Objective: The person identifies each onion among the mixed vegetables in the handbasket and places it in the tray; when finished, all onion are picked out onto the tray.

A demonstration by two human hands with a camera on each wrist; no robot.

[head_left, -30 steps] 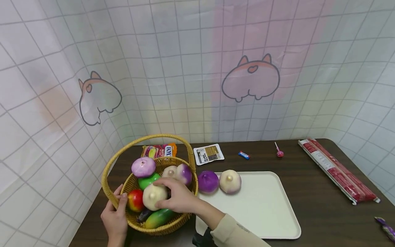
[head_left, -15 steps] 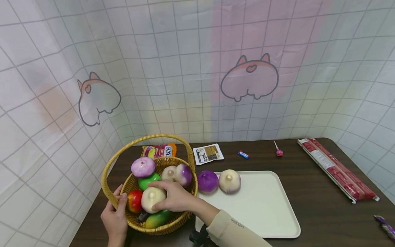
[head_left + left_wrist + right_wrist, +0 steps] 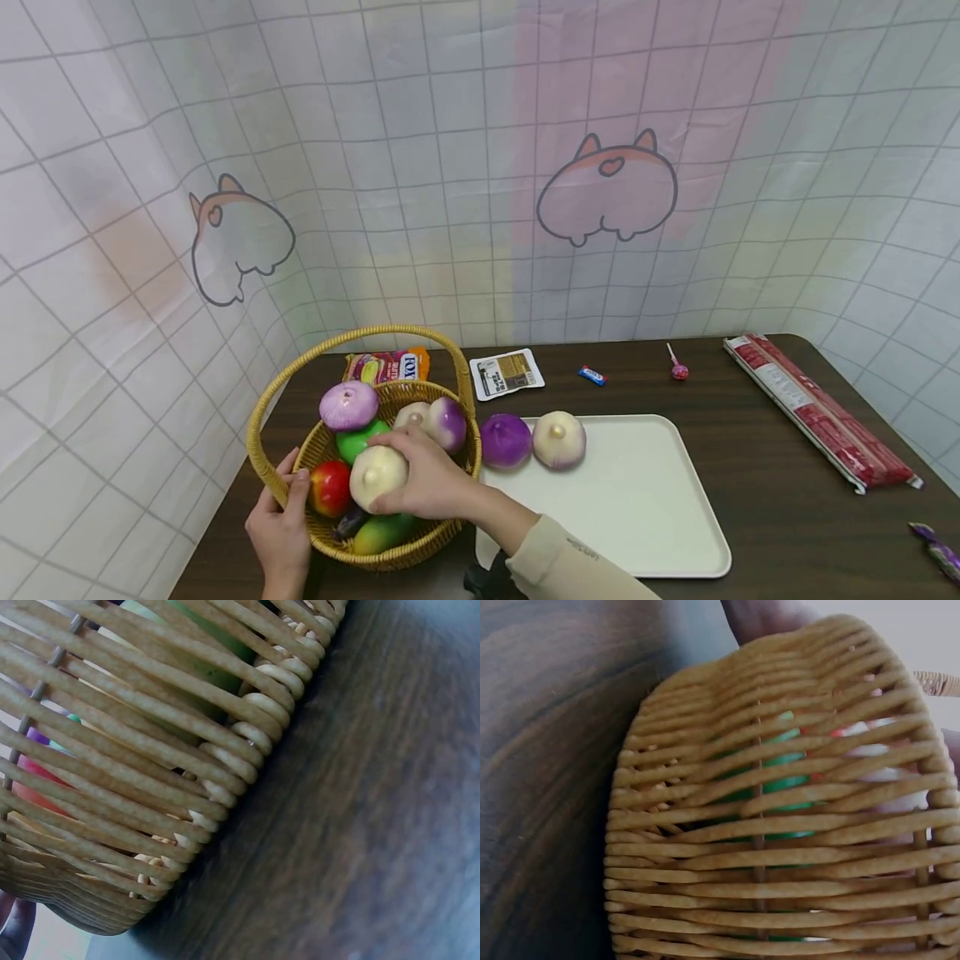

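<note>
In the head view a yellow wicker basket point(image 3: 390, 560) full of toy produce stands at the left of the table. My left hand point(image 3: 281, 525) grips its left rim by the foot of the handle, thumb on the inside. My right hand point(image 3: 429, 477) holds a white toy onion point(image 3: 377, 480) over the basket's middle, fingers behind it and thumb in front. Around that onion are a red and yellow fruit point(image 3: 330, 489), a green one point(image 3: 362, 440) and a long green vegetable point(image 3: 386, 532). Both wrist views show mainly the basket's woven side point(image 3: 150, 750).
Right of the basket lies a white tray point(image 3: 637, 517), with a purple onion point(image 3: 506, 441) and a whitish onion point(image 3: 558, 440) at its back left. Behind are snack packets point(image 3: 507, 374), a small blue candy point(image 3: 592, 376) and a lollipop point(image 3: 678, 371). A long red package point(image 3: 825, 417) lies far right.
The white onion in my right hand shifts slightly left and down, then back right and up. My left hand and the basket stay put.
</note>
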